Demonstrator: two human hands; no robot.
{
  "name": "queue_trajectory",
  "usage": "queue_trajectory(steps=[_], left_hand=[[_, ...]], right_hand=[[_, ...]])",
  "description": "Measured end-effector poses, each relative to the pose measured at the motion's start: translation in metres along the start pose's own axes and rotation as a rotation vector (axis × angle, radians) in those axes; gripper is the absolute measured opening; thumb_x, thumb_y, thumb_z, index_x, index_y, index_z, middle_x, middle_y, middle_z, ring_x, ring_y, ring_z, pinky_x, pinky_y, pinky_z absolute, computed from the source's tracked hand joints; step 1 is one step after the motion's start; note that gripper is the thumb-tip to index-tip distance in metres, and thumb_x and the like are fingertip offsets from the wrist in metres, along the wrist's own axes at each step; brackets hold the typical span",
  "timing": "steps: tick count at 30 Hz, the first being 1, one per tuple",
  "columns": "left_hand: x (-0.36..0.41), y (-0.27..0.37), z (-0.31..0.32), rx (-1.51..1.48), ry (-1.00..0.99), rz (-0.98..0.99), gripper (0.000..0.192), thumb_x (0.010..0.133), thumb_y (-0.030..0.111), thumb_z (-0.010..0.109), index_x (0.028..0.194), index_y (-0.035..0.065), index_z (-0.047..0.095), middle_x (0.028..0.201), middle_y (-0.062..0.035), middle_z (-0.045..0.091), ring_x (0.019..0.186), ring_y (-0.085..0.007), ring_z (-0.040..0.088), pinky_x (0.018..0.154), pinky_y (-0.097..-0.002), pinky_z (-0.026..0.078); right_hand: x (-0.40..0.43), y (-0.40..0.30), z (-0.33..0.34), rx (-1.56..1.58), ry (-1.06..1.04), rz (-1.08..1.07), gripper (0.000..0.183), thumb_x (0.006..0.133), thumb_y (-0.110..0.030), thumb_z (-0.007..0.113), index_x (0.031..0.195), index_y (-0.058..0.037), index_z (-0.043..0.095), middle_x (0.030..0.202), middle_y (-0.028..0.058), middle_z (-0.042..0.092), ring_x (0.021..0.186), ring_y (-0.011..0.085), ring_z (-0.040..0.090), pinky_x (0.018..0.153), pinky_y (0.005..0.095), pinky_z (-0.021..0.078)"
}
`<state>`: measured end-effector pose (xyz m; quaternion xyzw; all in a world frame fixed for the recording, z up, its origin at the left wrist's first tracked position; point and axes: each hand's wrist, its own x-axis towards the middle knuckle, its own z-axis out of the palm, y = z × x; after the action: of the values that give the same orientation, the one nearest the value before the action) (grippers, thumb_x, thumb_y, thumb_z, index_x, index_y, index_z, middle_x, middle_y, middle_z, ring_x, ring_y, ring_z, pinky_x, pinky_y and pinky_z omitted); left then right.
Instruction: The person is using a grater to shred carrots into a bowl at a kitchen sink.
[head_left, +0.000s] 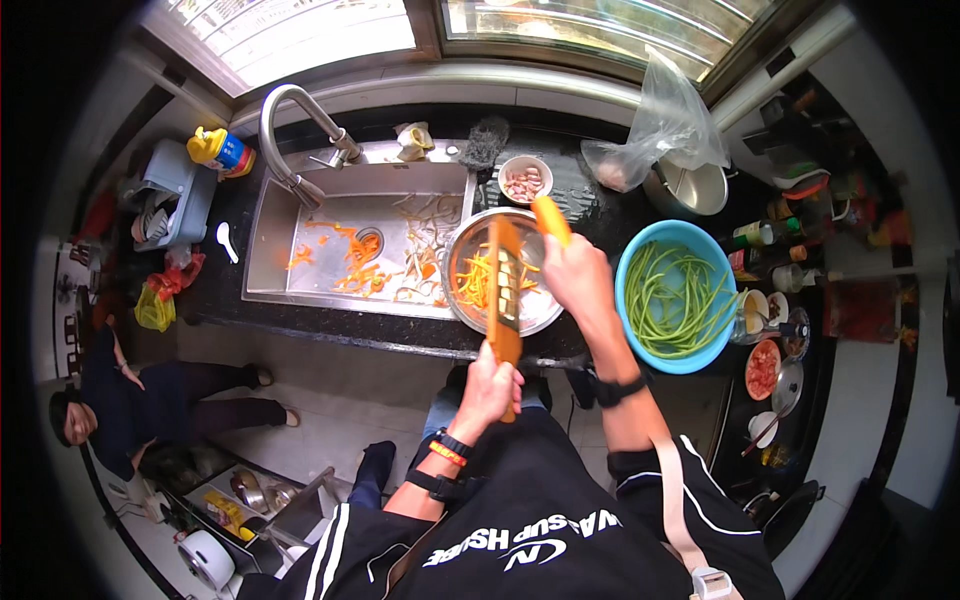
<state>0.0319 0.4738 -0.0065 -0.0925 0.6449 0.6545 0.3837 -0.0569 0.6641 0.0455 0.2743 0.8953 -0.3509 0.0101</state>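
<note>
My left hand (491, 384) grips the near end of an orange grater (505, 341), which is held on edge above a metal bowl (541, 328). My right hand (577, 271) is closed around a carrot (553, 219), to the right of the grater; whether the carrot touches it cannot be told. Shredded carrot (474, 279) lies in the bowl. A small white bowl of garlic cloves (523, 184) stands just behind. On the right, a blue basin (731, 339) holds long green beans (660, 307).
A steel sink (300, 289) with orange and pale peelings (360, 281) lies to the left, under a curved faucet (270, 127). A metal pot (697, 196) and plastic bag (667, 124) are back right. Bottles and bowls line the right counter. Another person (146, 401) is at far left.
</note>
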Motion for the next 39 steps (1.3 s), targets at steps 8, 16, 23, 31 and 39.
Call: queue_trajectory(steps=[8,16,23,31,39], left_hand=[[0.016,0.016,-0.039,-0.328,0.146,0.044,0.040,0.078,-0.002,0.040,0.117,0.0029,0.038,0.076,-0.0157,0.056,0.050,-0.0206,0.053,0.041,-0.0368,0.050],[0.031,0.017,-0.037,-0.385,0.063,0.061,0.037,0.078,-0.001,0.038,0.115,0.0012,0.036,0.078,-0.0170,0.055,0.052,-0.0226,0.053,0.042,-0.0375,0.050],[0.027,0.016,-0.039,-0.347,0.044,0.108,0.038,0.077,-0.001,0.037,0.115,0.0006,0.036,0.078,-0.0170,0.054,0.052,-0.0228,0.052,0.042,-0.0374,0.050],[0.016,0.015,-0.045,-0.413,0.136,0.146,0.040,0.077,0.000,0.038,0.117,0.0013,0.037,0.079,-0.0175,0.055,0.053,-0.0231,0.052,0.044,-0.0376,0.049],[0.013,0.012,-0.047,-0.442,0.163,0.173,0.040,0.077,0.000,0.039,0.117,0.0014,0.038,0.079,-0.0178,0.055,0.053,-0.0231,0.052,0.044,-0.0379,0.049]], right_hand=[[-0.122,0.011,-0.125,2.083,-0.757,0.230,0.054,0.107,-0.043,0.043,0.141,0.0000,0.044,0.067,-0.0007,0.036,0.041,0.0040,0.023,0.033,0.0189,0.0239],[-0.161,-0.003,-0.134,2.287,-0.840,-0.135,0.013,0.090,-0.007,0.050,0.098,-0.0059,0.040,0.064,0.0036,0.035,0.040,0.0066,0.024,0.033,0.0234,0.0200],[-0.173,-0.007,-0.145,2.217,-0.774,-0.207,0.022,0.081,0.001,0.052,0.096,-0.0058,0.037,0.067,0.0074,0.036,0.041,0.0084,0.024,0.035,0.0264,0.0184],[-0.177,-0.021,-0.145,2.119,-0.648,-0.196,0.025,0.082,0.005,0.050,0.097,-0.0083,0.036,0.069,0.0097,0.040,0.043,0.0092,0.025,0.037,0.0269,0.0200],[-0.177,-0.026,-0.147,2.062,-0.625,-0.284,0.026,0.081,0.007,0.048,0.095,-0.0106,0.034,0.063,0.0086,0.037,0.042,0.0104,0.022,0.035,0.0266,0.0179]])
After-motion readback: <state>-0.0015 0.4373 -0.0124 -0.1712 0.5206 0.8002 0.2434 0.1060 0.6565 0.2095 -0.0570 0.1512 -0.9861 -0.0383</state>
